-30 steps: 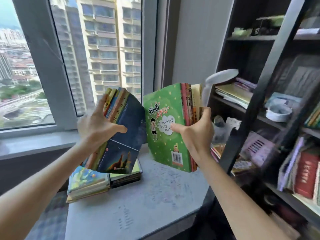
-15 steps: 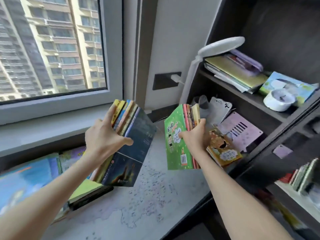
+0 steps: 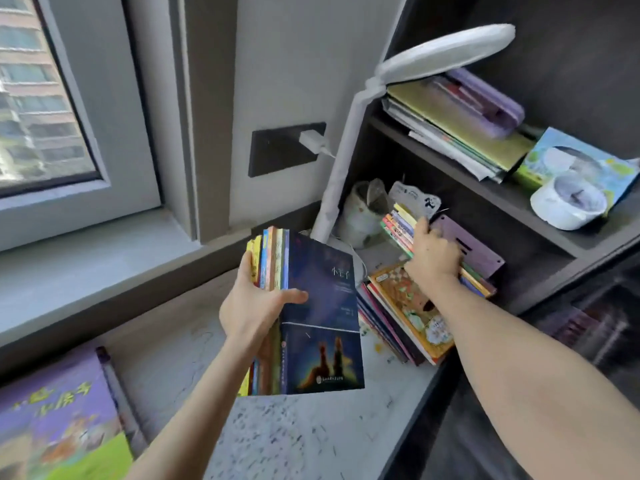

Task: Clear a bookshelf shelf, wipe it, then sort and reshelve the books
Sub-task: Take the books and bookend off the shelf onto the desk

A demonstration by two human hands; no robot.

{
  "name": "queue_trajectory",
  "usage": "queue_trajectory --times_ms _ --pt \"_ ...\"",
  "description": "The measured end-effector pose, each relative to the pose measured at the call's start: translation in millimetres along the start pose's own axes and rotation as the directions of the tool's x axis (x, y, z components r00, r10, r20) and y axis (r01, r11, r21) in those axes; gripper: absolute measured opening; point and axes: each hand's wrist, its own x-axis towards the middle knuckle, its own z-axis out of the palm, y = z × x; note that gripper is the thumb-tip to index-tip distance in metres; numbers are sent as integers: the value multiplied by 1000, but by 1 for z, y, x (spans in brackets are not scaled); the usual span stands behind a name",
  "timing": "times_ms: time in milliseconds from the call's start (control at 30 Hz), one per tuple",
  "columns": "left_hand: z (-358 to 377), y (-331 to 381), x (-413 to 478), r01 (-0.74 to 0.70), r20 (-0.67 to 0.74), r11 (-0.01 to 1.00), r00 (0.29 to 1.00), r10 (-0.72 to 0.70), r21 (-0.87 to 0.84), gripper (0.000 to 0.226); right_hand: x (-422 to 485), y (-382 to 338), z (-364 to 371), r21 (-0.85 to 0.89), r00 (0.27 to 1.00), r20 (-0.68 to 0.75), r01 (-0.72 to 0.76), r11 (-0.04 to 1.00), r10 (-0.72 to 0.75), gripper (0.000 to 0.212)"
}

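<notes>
Reshelving appears to be the step in hand, judged from how the books lie. The right hand [image 3: 434, 258] is closed around a small bundle of thin books [image 3: 401, 225], carried into the lower shelf opening [image 3: 540, 247] at the far right corner of the counter [image 3: 294, 434]. The bundle leans tilted against a purple panel [image 3: 474, 251]; whether its lower edge already rests on the shelf floor cannot be told. The left hand [image 3: 254, 306] grips a second stack of books [image 3: 311, 306], dark blue cover outward, held upright above the middle of the counter and clear of it.

Next move, as a judgement: stand the right-hand bundle upright and release it, then bring the left stack alongside. Space is tight, since a pile of picture books [image 3: 408, 313] lies flat at the shelf mouth and a lamp stem [image 3: 341, 168] rises just beside it.

Hidden or unclear: the right grip's fingers are behind the bundle; the back of the shelf is dark; a purple book [image 3: 59, 410] at the near left corner is cut off by the frame; whether the shelf was wiped cannot be confirmed
</notes>
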Motion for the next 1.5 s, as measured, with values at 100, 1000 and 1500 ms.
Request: queue_trajectory --times_ms 100,1000,1500 --pt "32 -25 20 153 80 963 987 -138 -223 102 -4 -4 50 -46 998 68 5 999 -2 84" --pt "72 -113 104 181 -71 535 906 -416 -826 87 -36 -127 66 197 996 21 77 977 -83 46" --pt "8 -40 78 268 116 961 955 -274 70 63 -73 -109 -12 224 979 174 69 972 -109 39"
